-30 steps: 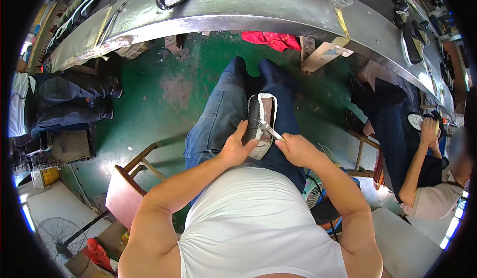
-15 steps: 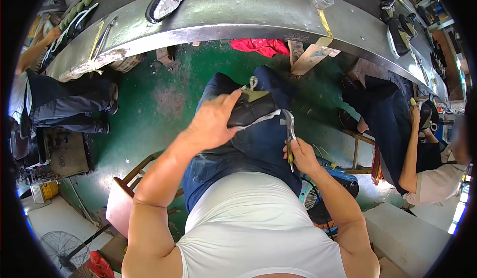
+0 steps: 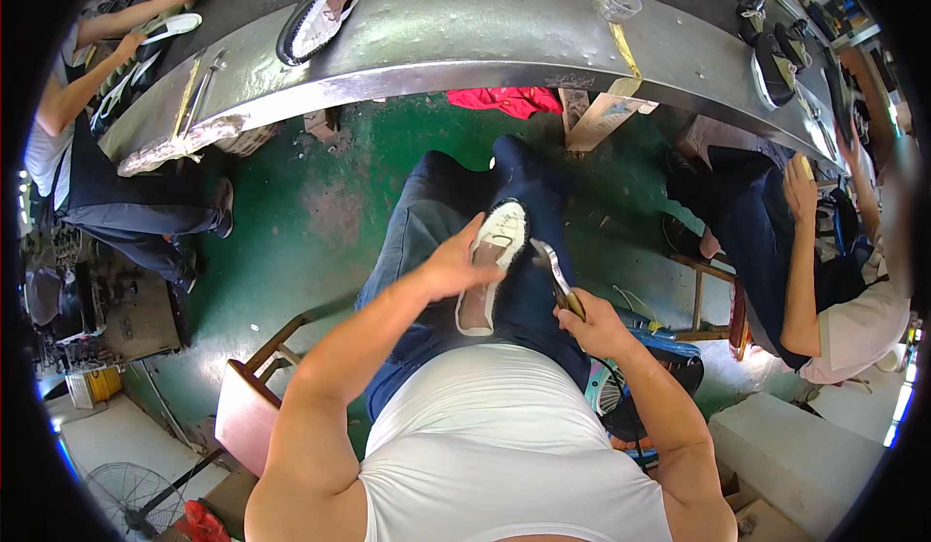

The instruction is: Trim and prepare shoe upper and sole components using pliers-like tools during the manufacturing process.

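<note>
My left hand grips a shoe over my lap, around its middle. Its underside faces up, with a brown centre and a pale, gathered rim around the toe. The toe points away from me, toward my knees. My right hand is closed around lasting pincers with a curved metal head and yellowish handles. Their head is just right of the shoe, apart from it.
A metal-edged bench runs across the far side, bearing another upturned shoe and a clear plastic cup. Red cloth lies beneath. Co-workers sit left and right. A wooden chair and a fan are at lower left.
The shoe has turned from its dark upper to its underside, toe now pointing away. The pincers tilted and moved slightly nearer me. The left co-worker's arms now reach over the bench.
</note>
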Motion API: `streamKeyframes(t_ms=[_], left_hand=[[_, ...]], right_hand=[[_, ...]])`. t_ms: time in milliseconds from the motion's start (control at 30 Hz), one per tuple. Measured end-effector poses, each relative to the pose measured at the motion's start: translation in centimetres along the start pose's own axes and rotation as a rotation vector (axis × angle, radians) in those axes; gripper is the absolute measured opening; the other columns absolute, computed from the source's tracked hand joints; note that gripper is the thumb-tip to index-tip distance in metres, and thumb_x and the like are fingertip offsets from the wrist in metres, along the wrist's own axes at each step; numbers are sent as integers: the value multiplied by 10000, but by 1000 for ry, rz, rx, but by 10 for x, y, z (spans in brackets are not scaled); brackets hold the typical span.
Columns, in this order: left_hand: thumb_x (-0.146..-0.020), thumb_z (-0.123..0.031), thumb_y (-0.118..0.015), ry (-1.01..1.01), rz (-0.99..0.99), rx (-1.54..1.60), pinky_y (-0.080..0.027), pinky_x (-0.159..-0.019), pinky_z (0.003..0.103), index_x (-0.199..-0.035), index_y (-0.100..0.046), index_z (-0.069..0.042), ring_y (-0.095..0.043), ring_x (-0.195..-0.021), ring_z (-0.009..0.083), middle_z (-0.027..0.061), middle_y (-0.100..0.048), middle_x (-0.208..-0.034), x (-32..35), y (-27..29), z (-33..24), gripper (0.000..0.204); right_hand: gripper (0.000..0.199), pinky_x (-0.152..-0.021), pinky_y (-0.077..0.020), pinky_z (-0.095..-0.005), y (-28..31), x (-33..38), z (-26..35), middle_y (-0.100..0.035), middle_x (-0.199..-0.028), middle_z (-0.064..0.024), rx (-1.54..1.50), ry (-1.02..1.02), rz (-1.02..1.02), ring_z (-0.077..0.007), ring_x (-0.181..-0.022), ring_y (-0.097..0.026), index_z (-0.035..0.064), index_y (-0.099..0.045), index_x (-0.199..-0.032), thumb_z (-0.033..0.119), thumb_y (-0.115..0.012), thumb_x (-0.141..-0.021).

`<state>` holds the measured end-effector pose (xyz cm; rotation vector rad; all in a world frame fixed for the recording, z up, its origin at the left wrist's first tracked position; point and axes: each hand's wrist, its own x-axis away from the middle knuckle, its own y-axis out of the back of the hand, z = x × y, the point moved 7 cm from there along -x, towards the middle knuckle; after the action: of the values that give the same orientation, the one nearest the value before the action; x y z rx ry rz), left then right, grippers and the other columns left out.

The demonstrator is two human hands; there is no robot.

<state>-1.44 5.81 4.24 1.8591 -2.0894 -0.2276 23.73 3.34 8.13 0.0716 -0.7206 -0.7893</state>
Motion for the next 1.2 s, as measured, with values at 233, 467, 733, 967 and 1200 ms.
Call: streamKeyframes(t_ms=[233, 467, 733, 967, 1200], left_hand=[[-947, -168, -597, 152, -280, -111, -542, -647, 409, -1038, -724, -19, -676, -711, 387, 239, -667, -807, 45, 13, -17, 217], [-953, -144, -617, -126, -343, -312, -531, -606, 377, -951, -728, -5, -657, -677, 372, 209, -665, -762, 50, 7, -48, 178], [-1080, -317, -413, 185, -174, 482, -323, -1142, 340, -1503, -342, 1, -423, -1359, 204, 105, -467, -1462, 49, -39, 47, 535], [-1042, -345, -522, 331, -27, 829, -289, -1154, 321, -1602, -113, -92, -364, -1389, 204, 134, -374, -1534, 44, -41, 38, 738], [-1031, -228, -550, 243, -121, 757, -318, -1137, 315, -1584, -200, -71, -394, -1371, 197, 128, -413, -1513, 37, -48, 41, 673]], right_hand=[[312, -842, -490, -467, -8, -7, 53, -644, -1066, -249, 266, 336, 62, -422, -978, -629, -1, -576, -1179, 175, -606, -924], [302, -809, -515, -471, 1, -24, 97, -671, -997, -279, 559, -21, 414, -405, -944, -665, -57, -604, -1046, 227, -589, -944], [323, -829, -511, -499, 4, -42, 117, -685, -999, -246, 851, -7, 435, -409, -951, -664, -50, -641, -1046, 252, -547, -981], [294, -791, -490, -514, -42, -38, 38, -670, -912, -240, 339, 96, -13, -438, -898, -645, 3, -604, -1004, 281, -638, -914], [295, -834, -497, -503, -14, -36, 65, -659, -987, -259, 582, 265, -24, -444, -956, -634, -26, -571, -1110, 192, -626, -917]])
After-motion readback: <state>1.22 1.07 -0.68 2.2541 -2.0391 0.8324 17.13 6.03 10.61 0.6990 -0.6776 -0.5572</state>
